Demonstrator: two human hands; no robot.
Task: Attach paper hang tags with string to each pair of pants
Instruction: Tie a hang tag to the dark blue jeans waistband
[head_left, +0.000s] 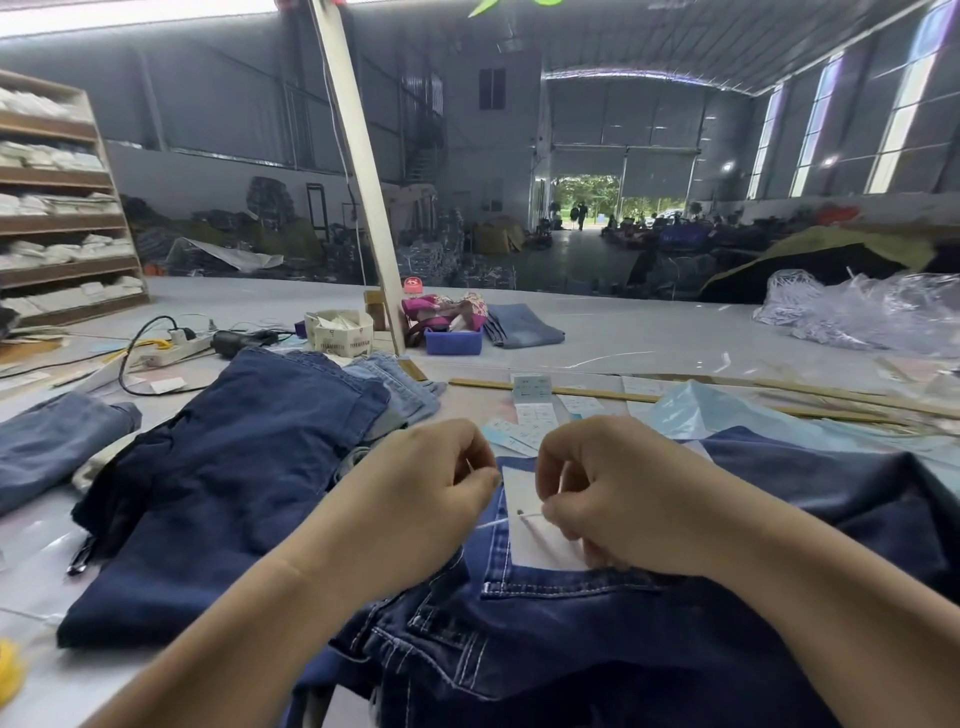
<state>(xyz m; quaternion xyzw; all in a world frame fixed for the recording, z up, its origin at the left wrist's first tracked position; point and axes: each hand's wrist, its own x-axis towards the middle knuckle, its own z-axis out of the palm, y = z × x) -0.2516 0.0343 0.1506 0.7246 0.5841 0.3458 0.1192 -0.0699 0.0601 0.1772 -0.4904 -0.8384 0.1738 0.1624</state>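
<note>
A pair of dark blue jeans (597, 634) lies in front of me with its waistband toward me. On it rests a white paper hang tag (535, 540) with a small hole near its left edge. A thin white string (530, 515) runs through that hole. My right hand (618, 499) pinches the string at the tag with curled fingers. My left hand (431, 488) pinches the string's other end just left of the tag's top corner.
A stack of folded dark jeans (234, 467) lies to the left, with lighter jeans (400, 384) behind it. Loose tags (530, 410), wooden sticks (571, 391), a blue bin (453, 342), a power strip (176, 345) and plastic bags (862, 312) lie farther back. A slanted post (363, 171) rises from the table.
</note>
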